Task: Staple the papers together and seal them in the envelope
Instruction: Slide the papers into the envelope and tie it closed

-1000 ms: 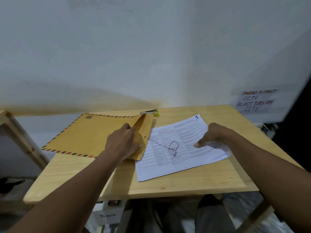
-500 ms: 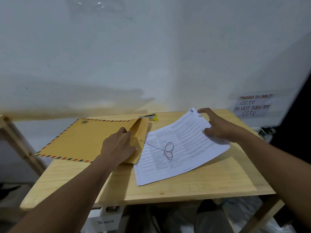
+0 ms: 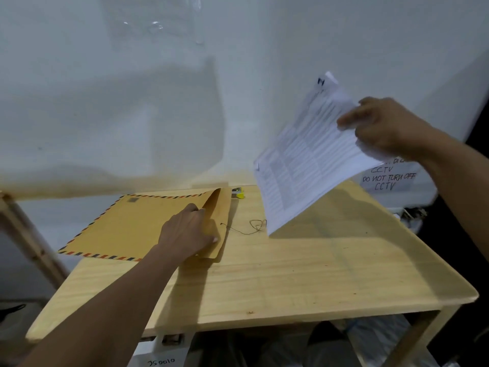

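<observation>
A brown envelope (image 3: 137, 226) with a striped border lies flat on the left half of the wooden table (image 3: 304, 282). My left hand (image 3: 189, 234) rests on its open flap end, fingers at the mouth of the envelope. The envelope's closing string (image 3: 251, 227) trails loose on the table to the right. My right hand (image 3: 386, 128) holds the printed papers (image 3: 304, 160) by their upper right edge, lifted in the air and tilted, with the lower corner just above the table. A yellow stapler (image 3: 238, 193) sits at the back of the table behind the flap.
A white wall stands right behind the table. A handwritten CCTV notice (image 3: 386, 178) is stuck on it at the right. Another wooden frame (image 3: 23, 234) stands at the left. A labelled box (image 3: 161, 362) sits under the table.
My right hand has taken hold of the papers and raised them off the table, up and to the right. The string now lies bare on the wood. My left hand stays on the envelope.
</observation>
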### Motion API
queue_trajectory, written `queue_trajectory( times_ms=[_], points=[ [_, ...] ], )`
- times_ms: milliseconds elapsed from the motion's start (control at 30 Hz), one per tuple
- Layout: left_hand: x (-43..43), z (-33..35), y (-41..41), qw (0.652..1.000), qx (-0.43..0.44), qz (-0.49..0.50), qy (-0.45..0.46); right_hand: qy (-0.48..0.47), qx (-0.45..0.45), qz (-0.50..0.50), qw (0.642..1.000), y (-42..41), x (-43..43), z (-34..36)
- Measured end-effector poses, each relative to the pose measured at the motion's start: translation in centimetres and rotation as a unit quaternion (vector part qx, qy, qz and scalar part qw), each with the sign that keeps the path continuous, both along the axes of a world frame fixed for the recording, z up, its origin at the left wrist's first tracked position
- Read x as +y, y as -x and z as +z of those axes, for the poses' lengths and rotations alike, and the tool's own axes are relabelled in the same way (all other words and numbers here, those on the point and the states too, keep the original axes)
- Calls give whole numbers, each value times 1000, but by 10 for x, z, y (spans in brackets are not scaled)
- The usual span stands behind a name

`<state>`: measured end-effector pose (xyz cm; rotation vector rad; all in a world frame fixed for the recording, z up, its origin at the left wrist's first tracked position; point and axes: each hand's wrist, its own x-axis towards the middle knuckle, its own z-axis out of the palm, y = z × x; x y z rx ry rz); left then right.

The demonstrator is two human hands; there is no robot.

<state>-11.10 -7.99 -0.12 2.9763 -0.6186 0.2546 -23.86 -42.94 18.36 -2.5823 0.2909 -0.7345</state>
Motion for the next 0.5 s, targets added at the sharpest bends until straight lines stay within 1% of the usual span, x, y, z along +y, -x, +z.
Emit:
queue_trajectory(
  times_ms=[67,100,167,233,333,433,500],
  points=[
    [0,1,1,1000,7,2,3,-49,-49,-3,998,2,2,4],
    [0,1,1,1000,9,2,5,-83,-59,-1,995,2,2,1],
    [0,1,3,1000,13,1,13,-183,-58,4,981,-4,-6,-10],
    [0,2,5,1000,20,6,17,-249,-14,-6,968,-11,-15,-30],
    [2,4,8,999,15,4,27,-296,73,12,952,-16,-13,-65],
    [4,3,11,999,8,-18,26,-376,155,1,913,-15,-6,-97],
    [4,3,13,1000,9,-17,22,-400,189,3,897,-19,-6,-111]
  ],
)
